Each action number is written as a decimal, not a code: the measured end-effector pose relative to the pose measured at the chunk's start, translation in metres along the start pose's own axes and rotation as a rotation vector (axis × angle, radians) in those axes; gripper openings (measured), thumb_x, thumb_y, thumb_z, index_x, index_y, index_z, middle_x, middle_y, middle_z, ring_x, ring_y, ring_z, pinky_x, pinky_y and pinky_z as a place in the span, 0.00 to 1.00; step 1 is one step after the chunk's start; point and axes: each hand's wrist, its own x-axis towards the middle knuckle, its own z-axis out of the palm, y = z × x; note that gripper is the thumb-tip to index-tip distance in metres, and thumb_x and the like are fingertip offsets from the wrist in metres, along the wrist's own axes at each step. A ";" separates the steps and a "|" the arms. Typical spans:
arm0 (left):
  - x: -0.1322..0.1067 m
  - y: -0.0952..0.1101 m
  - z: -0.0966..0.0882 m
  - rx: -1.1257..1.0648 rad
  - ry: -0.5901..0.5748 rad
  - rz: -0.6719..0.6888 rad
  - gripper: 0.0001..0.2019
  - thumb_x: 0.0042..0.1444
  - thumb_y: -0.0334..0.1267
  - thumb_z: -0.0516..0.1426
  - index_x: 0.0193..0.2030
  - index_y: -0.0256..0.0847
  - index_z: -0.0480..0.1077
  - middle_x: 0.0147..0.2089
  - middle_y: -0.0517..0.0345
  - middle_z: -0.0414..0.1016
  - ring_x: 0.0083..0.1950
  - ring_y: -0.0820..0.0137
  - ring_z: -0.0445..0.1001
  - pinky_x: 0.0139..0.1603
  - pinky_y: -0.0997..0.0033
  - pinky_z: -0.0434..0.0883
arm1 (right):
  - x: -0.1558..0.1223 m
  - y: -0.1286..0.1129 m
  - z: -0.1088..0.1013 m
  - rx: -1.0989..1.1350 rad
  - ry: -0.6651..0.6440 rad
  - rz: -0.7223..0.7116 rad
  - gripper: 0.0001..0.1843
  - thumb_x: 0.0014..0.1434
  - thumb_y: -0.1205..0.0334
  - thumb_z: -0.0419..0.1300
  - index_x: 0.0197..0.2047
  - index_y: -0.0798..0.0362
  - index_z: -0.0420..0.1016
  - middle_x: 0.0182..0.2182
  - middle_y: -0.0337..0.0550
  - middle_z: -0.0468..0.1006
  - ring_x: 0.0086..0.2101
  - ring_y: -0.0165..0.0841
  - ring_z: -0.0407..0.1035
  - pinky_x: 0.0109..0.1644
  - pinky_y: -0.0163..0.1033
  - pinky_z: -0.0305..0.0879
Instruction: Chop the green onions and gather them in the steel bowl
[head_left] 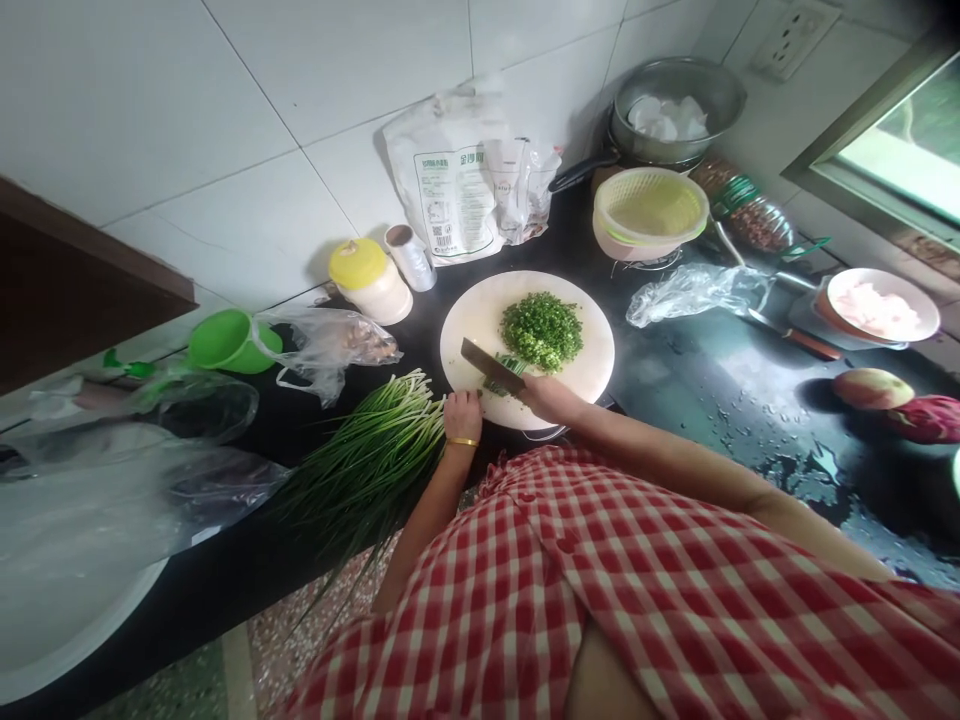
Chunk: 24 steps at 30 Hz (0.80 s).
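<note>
A round white cutting board [577, 345] lies on the dark counter with a heap of chopped greens [541, 330] on it. My right hand [546, 395] is closed round the handle of a cleaver [489, 366], whose blade rests on the board over a few green stalks. My left hand [462, 412], with a gold bangle at the wrist, presses down with curled fingers on the cut end of a long bundle of chives [371, 460]. The bundle runs off the board to the lower left, over the counter's edge.
A flour bag [450, 180], a yellow-lidded jar [369, 280], a green cup [225, 340] and plastic bags stand along the tiled wall. A yellow colander [651, 210], a metal pot [675, 105], a bowl [877, 310] and fruit [870, 388] sit right. The counter is wet there.
</note>
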 end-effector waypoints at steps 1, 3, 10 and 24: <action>0.004 -0.005 0.001 0.008 0.004 0.003 0.14 0.61 0.38 0.46 0.42 0.39 0.71 0.39 0.45 0.69 0.42 0.60 0.67 0.42 0.61 0.64 | -0.006 0.004 -0.006 0.016 0.030 0.029 0.15 0.64 0.62 0.44 0.50 0.57 0.62 0.39 0.52 0.77 0.37 0.37 0.71 0.36 0.35 0.60; 0.018 -0.014 0.001 0.025 0.001 0.005 0.14 0.61 0.38 0.46 0.40 0.37 0.71 0.38 0.45 0.70 0.43 0.60 0.67 0.43 0.62 0.64 | -0.018 0.015 -0.016 0.035 0.071 0.083 0.14 0.64 0.62 0.44 0.49 0.58 0.63 0.37 0.52 0.77 0.36 0.36 0.71 0.36 0.35 0.59; 0.100 -0.016 -0.006 -0.110 -0.100 -0.061 0.13 0.61 0.37 0.46 0.39 0.37 0.71 0.39 0.48 0.73 0.42 0.65 0.70 0.42 0.69 0.64 | -0.047 0.053 -0.018 0.047 0.142 0.203 0.12 0.64 0.62 0.44 0.46 0.57 0.64 0.36 0.52 0.78 0.35 0.36 0.71 0.35 0.34 0.58; 0.066 0.038 -0.015 -0.140 -0.121 0.035 0.20 0.61 0.37 0.45 0.60 0.40 0.60 0.50 0.47 0.71 0.50 0.60 0.68 0.49 0.59 0.63 | -0.039 0.060 -0.004 -0.014 0.087 0.178 0.13 0.65 0.61 0.43 0.47 0.57 0.63 0.36 0.52 0.78 0.36 0.37 0.72 0.35 0.35 0.59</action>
